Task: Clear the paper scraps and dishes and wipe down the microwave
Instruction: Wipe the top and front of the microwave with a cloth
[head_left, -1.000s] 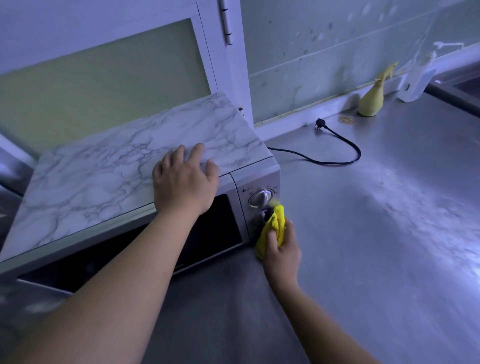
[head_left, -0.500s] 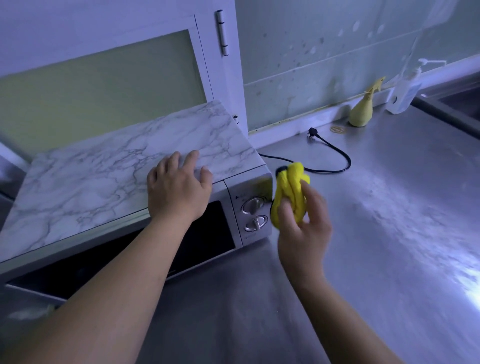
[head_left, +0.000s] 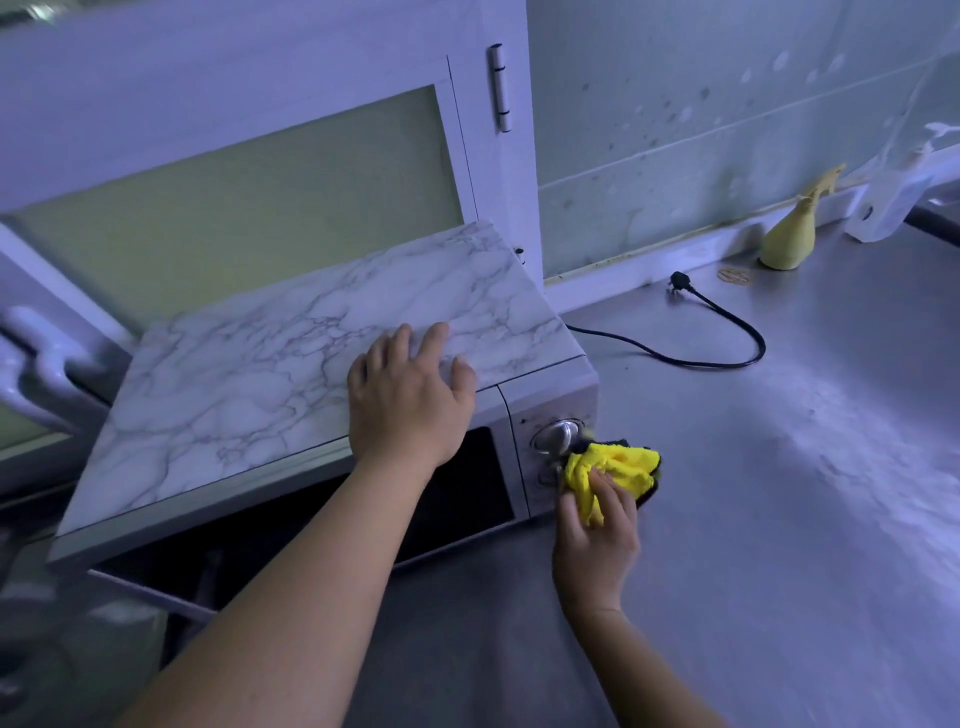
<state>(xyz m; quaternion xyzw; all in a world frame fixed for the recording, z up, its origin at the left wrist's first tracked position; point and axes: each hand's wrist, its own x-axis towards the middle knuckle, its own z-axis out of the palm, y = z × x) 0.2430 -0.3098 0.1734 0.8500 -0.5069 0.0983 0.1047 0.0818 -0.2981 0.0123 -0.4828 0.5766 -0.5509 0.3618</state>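
Head-camera view of a kitchen worktop: at left, a cabinet door with a frosted pane (head_left: 234, 208) stands behind a microwave (head_left: 311, 374) whose top is covered in a marble pattern and whose dark door window faces the person. The person's left hand (head_left: 408, 395) lies flat, palm down and fingers spread, on the front edge of the microwave's top, gripping nothing. Just right of the window, on the control panel, a metal knob (head_left: 555, 434) shows; the lower part of the panel is hidden behind a yellow cloth (head_left: 613, 467). The right hand (head_left: 595, 530) is closed around that bunched cloth and presses it against the panel below the knob, near the microwave's right front corner. Further right, the microwave's black power cord (head_left: 727, 332) lies unplugged in a loop on the steel counter (head_left: 805, 519), its plug near the wall. Beyond it, against the backsplash, stands a yellow spray bottle (head_left: 789, 236), and at the frame's right edge a clear pump bottle (head_left: 893, 202).
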